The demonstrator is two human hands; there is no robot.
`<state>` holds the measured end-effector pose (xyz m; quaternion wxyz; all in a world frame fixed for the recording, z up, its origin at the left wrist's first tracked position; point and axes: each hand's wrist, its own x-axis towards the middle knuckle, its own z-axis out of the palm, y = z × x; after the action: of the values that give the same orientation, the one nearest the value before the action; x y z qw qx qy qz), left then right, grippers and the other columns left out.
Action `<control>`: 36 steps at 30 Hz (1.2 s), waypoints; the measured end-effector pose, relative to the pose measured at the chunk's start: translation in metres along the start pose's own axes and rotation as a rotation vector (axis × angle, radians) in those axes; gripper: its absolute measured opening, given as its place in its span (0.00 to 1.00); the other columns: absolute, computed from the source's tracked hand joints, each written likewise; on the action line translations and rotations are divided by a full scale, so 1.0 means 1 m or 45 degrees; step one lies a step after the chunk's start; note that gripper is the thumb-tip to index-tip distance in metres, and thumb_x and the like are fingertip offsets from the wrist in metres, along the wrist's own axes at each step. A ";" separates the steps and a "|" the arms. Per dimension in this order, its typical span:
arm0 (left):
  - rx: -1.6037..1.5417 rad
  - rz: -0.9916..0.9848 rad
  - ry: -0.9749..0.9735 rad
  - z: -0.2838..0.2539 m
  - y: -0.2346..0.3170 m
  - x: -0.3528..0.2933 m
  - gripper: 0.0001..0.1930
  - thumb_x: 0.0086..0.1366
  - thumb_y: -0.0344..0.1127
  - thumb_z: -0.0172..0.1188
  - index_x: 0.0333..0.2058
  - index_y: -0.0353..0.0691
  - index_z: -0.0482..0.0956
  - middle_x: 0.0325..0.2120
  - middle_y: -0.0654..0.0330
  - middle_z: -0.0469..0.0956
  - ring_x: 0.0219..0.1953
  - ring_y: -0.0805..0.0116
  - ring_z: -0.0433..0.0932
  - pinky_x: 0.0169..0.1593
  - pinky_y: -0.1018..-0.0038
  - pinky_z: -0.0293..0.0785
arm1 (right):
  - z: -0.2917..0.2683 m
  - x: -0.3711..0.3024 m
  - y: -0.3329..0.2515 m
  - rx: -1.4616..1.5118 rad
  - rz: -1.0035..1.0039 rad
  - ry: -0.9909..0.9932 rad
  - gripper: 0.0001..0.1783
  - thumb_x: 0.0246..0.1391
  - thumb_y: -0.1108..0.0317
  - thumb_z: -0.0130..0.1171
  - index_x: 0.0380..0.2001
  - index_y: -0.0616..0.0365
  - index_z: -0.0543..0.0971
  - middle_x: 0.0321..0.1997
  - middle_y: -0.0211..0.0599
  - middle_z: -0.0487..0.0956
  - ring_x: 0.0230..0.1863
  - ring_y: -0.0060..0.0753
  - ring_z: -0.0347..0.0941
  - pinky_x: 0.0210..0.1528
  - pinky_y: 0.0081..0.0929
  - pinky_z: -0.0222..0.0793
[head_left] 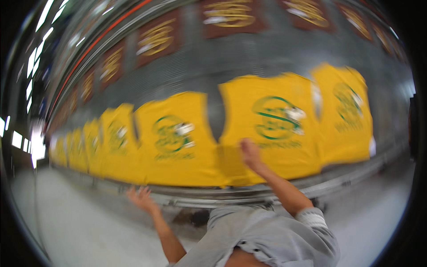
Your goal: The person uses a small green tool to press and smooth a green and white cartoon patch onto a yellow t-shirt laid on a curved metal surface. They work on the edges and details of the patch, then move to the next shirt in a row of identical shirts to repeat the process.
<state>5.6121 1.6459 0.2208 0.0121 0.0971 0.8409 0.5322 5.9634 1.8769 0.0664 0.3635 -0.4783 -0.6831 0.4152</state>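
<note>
Yellow shirt panels lie flat in a row along a long grey table (191, 66), each printed with a round green design and white patches. My right hand (251, 155) hangs over the near left part of one yellow panel (240, 104); motion smears its fingers, and whether it touches the cloth is unclear. Just off the table's near edge is my left hand (142, 199), its fingers spread and nothing in them. The nearest cloth to it is another yellow panel (204, 155). A further yellow panel (327, 93) lies at the right.
Dark brown panels (213, 29) with gold prints form a row on the far side. A metal rail (200, 202) runs along the near edge, beside a pale floor (80, 218). Farther off, a red strip (95, 42) stretches lengthwise. Bright windows (33, 62) stand at the left.
</note>
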 end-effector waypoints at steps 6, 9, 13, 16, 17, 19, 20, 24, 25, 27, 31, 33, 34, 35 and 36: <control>0.007 -0.012 0.084 0.009 -0.075 0.033 0.35 0.71 0.31 0.52 0.70 0.39 0.44 0.70 0.48 0.52 0.45 0.59 0.79 0.41 0.70 0.80 | 0.045 0.073 -0.050 -0.159 -0.068 -0.177 0.01 0.64 0.74 0.51 0.37 0.59 0.72 0.26 0.39 0.78 0.28 0.35 0.77 0.30 0.28 0.70; 0.085 0.028 0.131 0.025 -0.116 0.060 0.34 0.72 0.31 0.51 0.70 0.39 0.45 0.70 0.49 0.51 0.46 0.60 0.78 0.42 0.69 0.79 | 0.126 0.140 -0.082 -0.318 -0.221 -0.319 0.06 0.64 0.67 0.51 0.38 0.58 0.73 0.32 0.46 0.80 0.35 0.52 0.77 0.36 0.39 0.71; 0.048 -0.073 0.223 0.026 -0.140 0.096 0.33 0.71 0.31 0.51 0.70 0.38 0.46 0.70 0.53 0.52 0.45 0.61 0.77 0.45 0.69 0.78 | 0.297 0.204 -0.144 -0.451 -0.358 -0.539 0.07 0.65 0.66 0.45 0.40 0.55 0.71 0.39 0.45 0.79 0.42 0.54 0.75 0.40 0.45 0.69; -0.066 -0.021 0.231 0.033 -0.138 0.119 0.33 0.71 0.30 0.52 0.69 0.37 0.48 0.69 0.53 0.54 0.45 0.62 0.76 0.49 0.70 0.76 | 0.392 0.250 -0.160 -0.430 -0.599 -0.466 0.08 0.65 0.67 0.45 0.41 0.55 0.72 0.41 0.45 0.78 0.45 0.52 0.74 0.44 0.46 0.69; -0.120 -0.017 0.226 0.028 -0.140 0.122 0.33 0.71 0.31 0.52 0.69 0.37 0.49 0.69 0.51 0.53 0.46 0.62 0.76 0.52 0.69 0.74 | 0.431 0.254 -0.165 -0.394 -0.667 -0.429 0.09 0.64 0.67 0.45 0.42 0.56 0.73 0.42 0.46 0.78 0.45 0.52 0.74 0.46 0.45 0.68; 0.025 0.122 0.232 0.028 -0.153 0.127 0.34 0.69 0.35 0.57 0.69 0.36 0.52 0.64 0.50 0.62 0.47 0.68 0.75 0.50 0.68 0.73 | 0.468 0.266 -0.133 -0.374 -0.911 -0.308 0.12 0.62 0.69 0.47 0.47 0.57 0.74 0.45 0.46 0.77 0.49 0.51 0.72 0.50 0.44 0.68; 0.017 0.024 0.154 0.026 -0.168 0.122 0.34 0.69 0.37 0.57 0.68 0.35 0.53 0.64 0.50 0.62 0.47 0.68 0.76 0.50 0.68 0.73 | 0.475 0.261 -0.119 -0.368 -0.945 -0.309 0.16 0.60 0.71 0.48 0.50 0.58 0.74 0.47 0.45 0.76 0.52 0.51 0.71 0.52 0.43 0.67; -0.144 -0.090 0.044 0.044 -0.171 0.130 0.33 0.67 0.34 0.57 0.68 0.36 0.54 0.62 0.51 0.66 0.45 0.64 0.78 0.47 0.70 0.77 | 0.457 0.253 -0.130 -0.548 -0.763 -0.289 0.07 0.65 0.67 0.47 0.42 0.52 0.73 0.40 0.39 0.76 0.40 0.50 0.75 0.37 0.46 0.69; -0.177 -0.076 0.054 0.043 -0.176 0.128 0.34 0.66 0.30 0.56 0.68 0.36 0.54 0.59 0.53 0.69 0.46 0.65 0.77 0.45 0.71 0.77 | 0.454 0.244 -0.128 -0.602 -0.754 -0.338 0.05 0.65 0.66 0.47 0.40 0.51 0.73 0.39 0.38 0.76 0.39 0.49 0.75 0.36 0.46 0.69; -0.150 0.049 0.070 0.056 -0.182 0.131 0.35 0.65 0.29 0.56 0.68 0.36 0.53 0.62 0.51 0.65 0.46 0.63 0.77 0.46 0.71 0.78 | 0.440 0.243 -0.125 -0.684 -0.845 -0.396 0.04 0.65 0.67 0.48 0.39 0.50 0.72 0.37 0.38 0.75 0.38 0.50 0.76 0.34 0.46 0.69; -0.103 0.273 0.077 0.068 -0.179 0.141 0.36 0.64 0.27 0.57 0.69 0.36 0.52 0.67 0.48 0.57 0.48 0.60 0.77 0.48 0.69 0.78 | 0.432 0.258 -0.135 -0.729 -1.023 -0.244 0.03 0.64 0.69 0.50 0.39 0.50 0.72 0.35 0.39 0.74 0.34 0.49 0.76 0.31 0.42 0.70; -0.169 0.238 0.090 0.074 -0.179 0.138 0.36 0.65 0.27 0.57 0.68 0.36 0.51 0.68 0.47 0.54 0.49 0.58 0.77 0.48 0.69 0.78 | 0.438 0.261 -0.129 -0.821 -0.900 -0.212 0.02 0.63 0.69 0.51 0.38 0.51 0.72 0.34 0.40 0.73 0.32 0.49 0.77 0.29 0.40 0.71; -0.192 0.209 0.082 0.072 -0.178 0.134 0.36 0.65 0.27 0.58 0.68 0.36 0.51 0.68 0.47 0.53 0.50 0.58 0.77 0.48 0.69 0.78 | 0.437 0.262 -0.127 -0.871 -0.920 -0.209 0.02 0.63 0.69 0.51 0.38 0.51 0.72 0.34 0.40 0.73 0.31 0.48 0.77 0.28 0.39 0.71; -0.197 0.208 0.083 0.070 -0.178 0.131 0.36 0.65 0.28 0.58 0.68 0.36 0.52 0.68 0.46 0.53 0.50 0.56 0.77 0.48 0.68 0.79 | 0.436 0.263 -0.125 -0.924 -0.938 -0.205 0.02 0.63 0.69 0.51 0.38 0.51 0.72 0.34 0.40 0.73 0.30 0.47 0.77 0.28 0.38 0.72; -0.203 0.205 0.083 0.069 -0.178 0.128 0.35 0.65 0.28 0.58 0.68 0.37 0.53 0.68 0.45 0.54 0.50 0.55 0.77 0.48 0.67 0.79 | 0.434 0.264 -0.122 -0.980 -0.953 -0.202 0.02 0.63 0.69 0.52 0.38 0.51 0.72 0.34 0.40 0.73 0.30 0.47 0.77 0.27 0.37 0.72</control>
<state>5.4678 1.6559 0.0418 -0.0502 0.1458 0.7853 0.5996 5.4591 2.0095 0.0346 0.2326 -0.2679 -0.9349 0.0121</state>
